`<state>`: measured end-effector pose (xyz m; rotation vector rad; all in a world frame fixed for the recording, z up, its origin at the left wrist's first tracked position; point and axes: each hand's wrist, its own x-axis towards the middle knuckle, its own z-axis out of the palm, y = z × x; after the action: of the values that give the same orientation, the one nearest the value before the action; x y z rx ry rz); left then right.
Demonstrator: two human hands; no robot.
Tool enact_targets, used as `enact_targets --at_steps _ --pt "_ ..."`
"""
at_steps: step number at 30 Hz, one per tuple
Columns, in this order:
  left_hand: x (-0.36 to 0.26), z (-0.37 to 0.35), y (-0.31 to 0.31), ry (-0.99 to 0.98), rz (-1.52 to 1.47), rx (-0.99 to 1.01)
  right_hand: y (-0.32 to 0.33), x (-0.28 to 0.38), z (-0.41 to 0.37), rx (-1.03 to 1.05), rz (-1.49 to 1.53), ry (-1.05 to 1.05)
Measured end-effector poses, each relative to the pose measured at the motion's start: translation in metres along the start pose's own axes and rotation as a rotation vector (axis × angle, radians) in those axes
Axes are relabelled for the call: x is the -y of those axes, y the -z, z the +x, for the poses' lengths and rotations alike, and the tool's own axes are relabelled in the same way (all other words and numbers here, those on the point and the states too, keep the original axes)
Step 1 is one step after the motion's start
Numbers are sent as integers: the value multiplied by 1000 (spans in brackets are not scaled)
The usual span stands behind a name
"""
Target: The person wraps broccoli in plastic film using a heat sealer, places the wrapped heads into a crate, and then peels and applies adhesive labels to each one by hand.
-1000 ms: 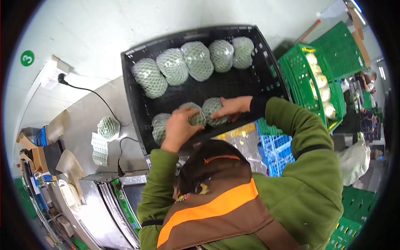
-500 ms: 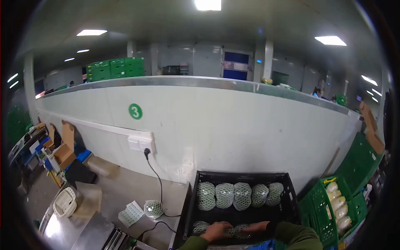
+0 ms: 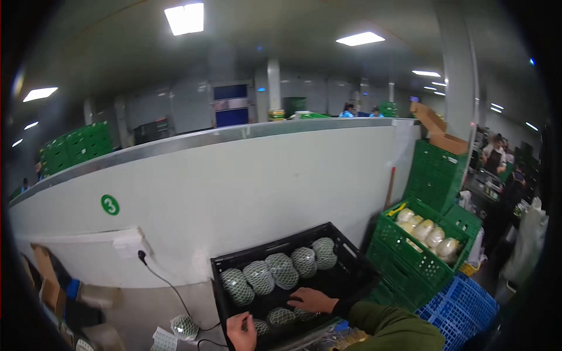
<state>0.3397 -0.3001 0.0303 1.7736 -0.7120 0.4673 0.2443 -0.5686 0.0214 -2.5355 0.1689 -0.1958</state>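
A black crate holds round greenish fruits in white foam nets. Its far row has several, such as the netted fruit in the middle. Three show in the near row, one of them the netted fruit between my hands. My right hand hovers over the crate's near right part with fingers stretched and nothing in them, partly covering a netted fruit below. At the near left corner, my left hand is beside another netted fruit, its fingers loosely bent and apart, holding nothing I can see.
Left of the crate, a single netted fruit lies on the metal table by a label sheet and a black cable. Green crates with wrapped pale produce stand right, above a blue crate. A white partition rises behind.
The view has turned right, bringing the green and blue crates further in. My hands have come off the near-row fruits and moved apart. Three near-row fruits now show.
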Motion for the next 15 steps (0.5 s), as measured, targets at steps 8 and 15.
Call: enact_targets --at_steps 8,15 --pt "-27 -10 28 -4 -51 -102 -14 70 -18 -184 230 215" --pt "-19 -39 52 126 -61 -106 -41 113 -12 -160 331 263"
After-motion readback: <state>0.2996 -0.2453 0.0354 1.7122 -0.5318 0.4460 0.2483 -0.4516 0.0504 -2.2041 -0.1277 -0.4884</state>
